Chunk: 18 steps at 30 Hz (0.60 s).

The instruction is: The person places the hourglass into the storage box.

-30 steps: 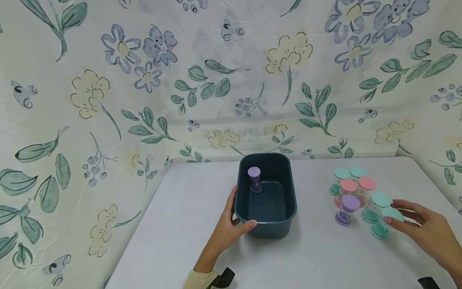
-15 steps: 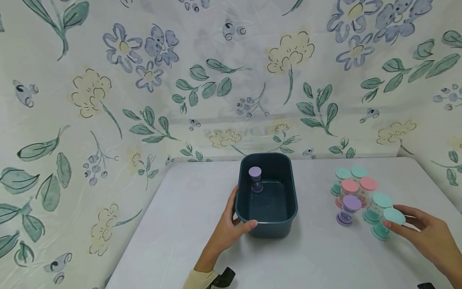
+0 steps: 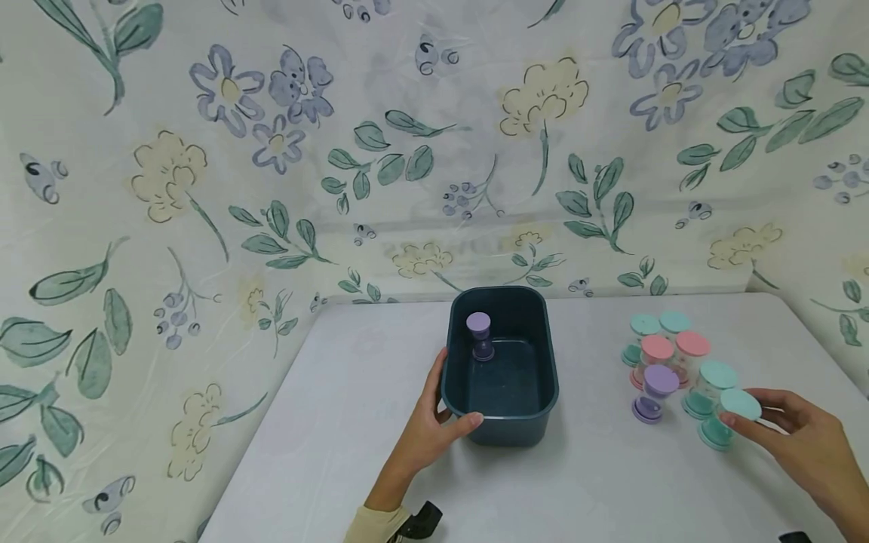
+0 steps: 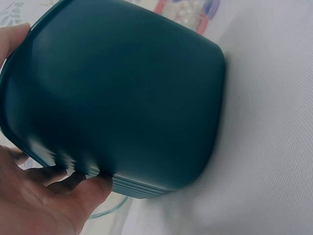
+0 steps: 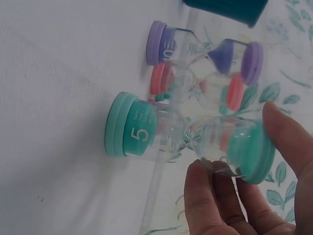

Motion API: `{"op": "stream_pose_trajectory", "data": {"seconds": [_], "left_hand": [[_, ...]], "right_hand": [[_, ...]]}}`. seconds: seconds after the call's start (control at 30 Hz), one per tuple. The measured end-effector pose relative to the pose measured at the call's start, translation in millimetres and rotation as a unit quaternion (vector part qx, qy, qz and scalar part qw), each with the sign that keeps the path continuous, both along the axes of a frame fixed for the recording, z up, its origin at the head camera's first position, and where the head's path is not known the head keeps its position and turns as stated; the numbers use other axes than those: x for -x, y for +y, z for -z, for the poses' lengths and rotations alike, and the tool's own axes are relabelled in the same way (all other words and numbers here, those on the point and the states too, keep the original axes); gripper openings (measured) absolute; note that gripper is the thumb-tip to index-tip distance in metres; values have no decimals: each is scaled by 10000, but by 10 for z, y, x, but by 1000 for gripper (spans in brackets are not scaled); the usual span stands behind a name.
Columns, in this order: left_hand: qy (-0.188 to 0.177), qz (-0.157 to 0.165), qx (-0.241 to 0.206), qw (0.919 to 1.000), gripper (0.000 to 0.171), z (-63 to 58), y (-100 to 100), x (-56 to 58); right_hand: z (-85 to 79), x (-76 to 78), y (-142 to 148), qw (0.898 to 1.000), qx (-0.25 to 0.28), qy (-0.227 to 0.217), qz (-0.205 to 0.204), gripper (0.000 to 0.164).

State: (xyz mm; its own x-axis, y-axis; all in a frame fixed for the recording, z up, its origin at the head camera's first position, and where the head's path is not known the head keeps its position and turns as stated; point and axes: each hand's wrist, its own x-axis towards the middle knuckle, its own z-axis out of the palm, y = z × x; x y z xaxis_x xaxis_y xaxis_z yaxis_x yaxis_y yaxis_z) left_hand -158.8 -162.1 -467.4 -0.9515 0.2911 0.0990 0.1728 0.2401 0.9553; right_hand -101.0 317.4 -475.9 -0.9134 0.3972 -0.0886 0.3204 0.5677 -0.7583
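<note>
A dark teal plastic bin (image 3: 536, 392) stands mid-table with one purple sand timer (image 3: 479, 336) upright inside it. My left hand (image 3: 448, 403) grips the bin's near left corner, thumb over the rim; in the left wrist view the bin's wall (image 4: 127, 98) fills the frame above my left hand (image 4: 44, 196). At the right stands a cluster of sand timers. My right hand (image 3: 750, 413) pinches the top cap of the nearest teal sand timer (image 3: 721, 419). In the right wrist view this teal sand timer (image 5: 142, 132) is marked 5, its cap between my thumb and fingers (image 5: 203, 196).
The cluster holds several teal timers (image 3: 658, 326), two pink ones (image 3: 672, 348) and a purple one (image 3: 653, 391), close together on the white table (image 3: 353, 422). A floral cloth (image 3: 271, 151) hangs behind and to the left. The table's right edge lies near my right hand.
My right hand has drawn in and its fingers have closed on the teal timer's cap. The left hand and the bin have not moved.
</note>
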Motion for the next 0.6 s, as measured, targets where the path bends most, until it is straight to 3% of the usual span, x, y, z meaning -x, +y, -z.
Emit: {"op": "stream_pose_trajectory", "data": {"seconds": [0.23, 0.6], "left_hand": [[18, 0, 17, 10000, 106, 10, -6, 5], [17, -10, 5, 10000, 106, 14, 1, 5]], "right_hand": [[31, -24, 0, 9995, 121, 303, 2, 72], [95, -7, 1, 9991, 89, 164, 373, 82]]}}
